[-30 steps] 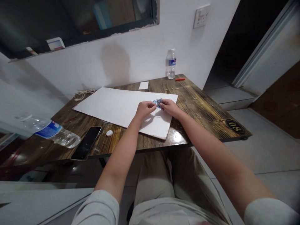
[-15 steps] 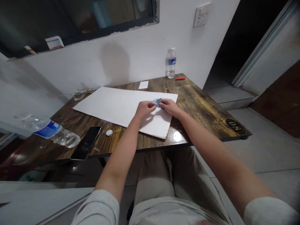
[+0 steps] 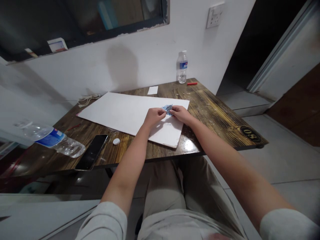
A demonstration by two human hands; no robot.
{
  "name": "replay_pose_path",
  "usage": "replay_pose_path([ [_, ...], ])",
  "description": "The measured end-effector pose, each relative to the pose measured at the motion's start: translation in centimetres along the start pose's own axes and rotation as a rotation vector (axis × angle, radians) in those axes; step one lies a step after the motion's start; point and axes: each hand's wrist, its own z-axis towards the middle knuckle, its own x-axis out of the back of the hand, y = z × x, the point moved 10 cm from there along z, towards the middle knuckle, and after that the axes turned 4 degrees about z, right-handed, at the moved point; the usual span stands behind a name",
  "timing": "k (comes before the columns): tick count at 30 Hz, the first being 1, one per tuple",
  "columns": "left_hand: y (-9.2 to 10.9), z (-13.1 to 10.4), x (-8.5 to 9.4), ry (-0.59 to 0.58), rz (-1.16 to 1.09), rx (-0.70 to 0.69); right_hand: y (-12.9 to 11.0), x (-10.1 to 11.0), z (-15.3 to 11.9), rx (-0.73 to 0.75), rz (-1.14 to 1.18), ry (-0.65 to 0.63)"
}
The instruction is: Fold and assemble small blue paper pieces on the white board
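A small blue-and-grey tangle of thin, wire-like pieces [image 3: 168,108] is between my hands, over the right part of a large white board [image 3: 120,110]. My right hand [image 3: 181,113] has its thumb and fingers closed on the tangle's right side. At the left side, my left hand [image 3: 155,116] pinches with thumb and forefinger at the edge of the tangle. The fingers partly cover it, and its exact kind is too small to make out. Just below the hands, a tiny thin piece [image 3: 168,124] lies on the board.
A dark wooden table [image 3: 220,123] carries the board. To the left are a lying plastic bottle [image 3: 51,136], a phone [image 3: 92,151], a white cap [image 3: 116,141] and a cable [image 3: 87,98]. Behind stand an upright bottle [image 3: 183,68], a red pen-like stick [image 3: 192,84] and a white card [image 3: 152,90].
The hands have stayed almost in place, with only slight movement of the fingers at the tangle. The other things lie as before.
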Motion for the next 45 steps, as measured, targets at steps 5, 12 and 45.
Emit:
replay_pose_path([
  [5, -0.04, -0.02, 0.23, 0.012, -0.010, 0.005, 0.19, 0.25, 0.10, 0.001, 0.016, 0.015],
  [12, 0.42, -0.14, 0.38, 0.009, -0.006, -0.004, 0.33, 0.34, 0.09, -0.007, 0.023, 0.020],
  [45, 0.40, -0.09, 0.24, 0.002, -0.011, 0.028, -0.20, 0.15, 0.01, -0.008, 0.009, 0.009],
])
